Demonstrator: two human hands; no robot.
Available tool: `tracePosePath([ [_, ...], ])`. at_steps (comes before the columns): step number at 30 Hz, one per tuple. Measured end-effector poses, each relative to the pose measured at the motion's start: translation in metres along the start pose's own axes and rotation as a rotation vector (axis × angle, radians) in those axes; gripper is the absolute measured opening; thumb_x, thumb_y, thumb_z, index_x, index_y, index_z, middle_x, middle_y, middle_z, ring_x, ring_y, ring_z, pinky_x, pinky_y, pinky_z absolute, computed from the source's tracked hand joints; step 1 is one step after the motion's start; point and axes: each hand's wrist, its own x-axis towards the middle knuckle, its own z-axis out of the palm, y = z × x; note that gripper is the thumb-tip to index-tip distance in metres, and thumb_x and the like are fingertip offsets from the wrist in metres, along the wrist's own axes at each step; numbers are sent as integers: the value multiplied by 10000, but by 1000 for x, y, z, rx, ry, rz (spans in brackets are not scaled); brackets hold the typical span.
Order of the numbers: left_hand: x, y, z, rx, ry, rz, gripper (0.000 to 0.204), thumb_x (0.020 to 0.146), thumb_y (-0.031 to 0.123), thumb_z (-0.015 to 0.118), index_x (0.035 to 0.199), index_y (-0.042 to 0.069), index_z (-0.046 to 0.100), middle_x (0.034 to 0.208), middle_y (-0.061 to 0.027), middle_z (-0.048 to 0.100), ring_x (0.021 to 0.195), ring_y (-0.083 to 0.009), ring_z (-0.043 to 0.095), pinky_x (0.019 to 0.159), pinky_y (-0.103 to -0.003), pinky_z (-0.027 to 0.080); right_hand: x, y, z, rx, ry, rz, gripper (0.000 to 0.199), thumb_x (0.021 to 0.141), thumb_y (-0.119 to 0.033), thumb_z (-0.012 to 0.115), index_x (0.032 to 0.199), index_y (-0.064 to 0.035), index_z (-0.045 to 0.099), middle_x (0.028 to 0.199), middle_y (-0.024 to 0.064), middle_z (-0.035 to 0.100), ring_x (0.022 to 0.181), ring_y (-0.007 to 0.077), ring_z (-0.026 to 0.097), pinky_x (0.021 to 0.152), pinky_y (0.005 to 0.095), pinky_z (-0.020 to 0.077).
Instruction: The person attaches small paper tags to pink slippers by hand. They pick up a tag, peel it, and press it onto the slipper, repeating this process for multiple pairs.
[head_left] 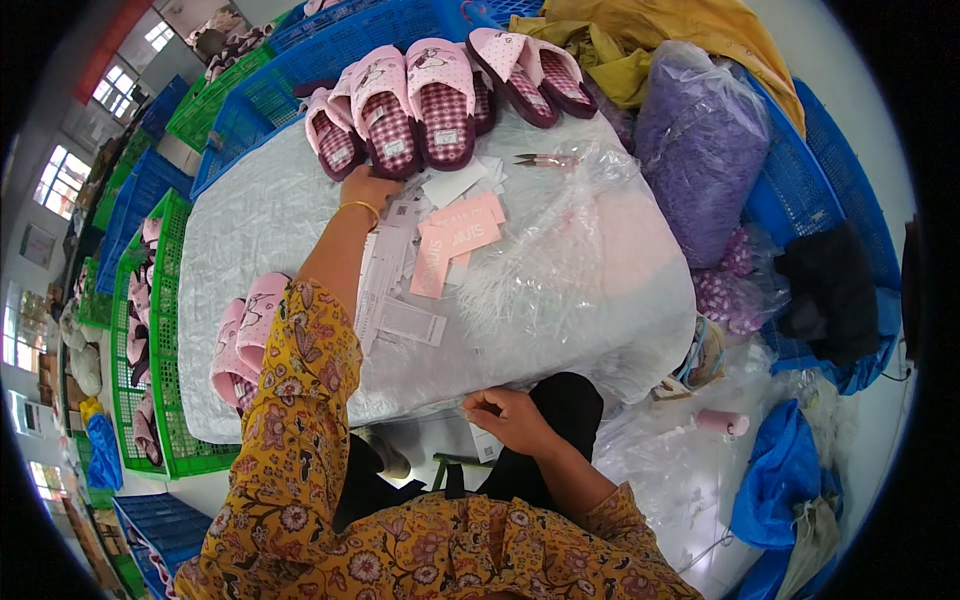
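At the far side of the covered table, my left hand (370, 188) is closed at the heel end of a pink slipper (390, 130) with a checked insole and dark sole; its fingertips are partly hidden there. More pink slippers (440, 110) stand beside it in a row. My right hand (515, 418) is over my lap at the near edge, fingers curled against the thumb; what they hold, if anything, I cannot make out. Just below it shows a white tag (486, 442). Pink cards (462, 238) and white paper tags (412, 322) lie near my left forearm.
Another pair of pink slippers (250, 325) sits at the table's left. Small snips (545, 160) lie near crumpled clear plastic (545, 270). A green crate (180, 400) of slippers stands left. At right are a purple bundle (700, 150) and a thread spool (722, 422).
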Motion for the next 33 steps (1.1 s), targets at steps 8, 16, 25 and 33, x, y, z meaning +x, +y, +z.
tracePosePath([
  [8, 5, 10, 14, 360, 50, 1, 427, 674, 221, 830, 932, -80, 670, 862, -186, 703, 773, -267, 691, 686, -369, 523, 1, -5, 1, -28, 21, 26, 214, 903, -133, 663, 1049, 21, 649, 910, 99, 686, 818, 138, 632, 746, 294, 507],
  [16, -4, 21, -4, -157, -43, -318, 211, 727, 168, 773, 731, -27, 692, 728, -113, 663, 589, -174, 593, 519, -313, 461, 3, -4, 2, -41, 30, 15, 211, 897, -126, 652, 1043, 25, 644, 923, 103, 690, 833, 140, 642, 760, 297, 511],
  [25, -78, 37, -74, -226, -216, -205, 212, 813, 41, 713, 1006, 30, 627, 775, -23, 626, 484, -44, 409, 399, -173, 267, 5, 9, 4, -38, 42, -7, 204, 905, -130, 647, 1037, 26, 636, 899, 81, 676, 797, 120, 609, 736, 286, 498],
  [33, -153, 23, -78, -249, -486, -54, 194, 824, 85, 725, 997, 31, 656, 811, -9, 655, 521, -30, 435, 420, -191, 265, 8, 2, 5, -123, 44, -6, 189, 886, -128, 655, 1005, 19, 649, 870, 54, 669, 768, 105, 572, 713, 284, 486],
])
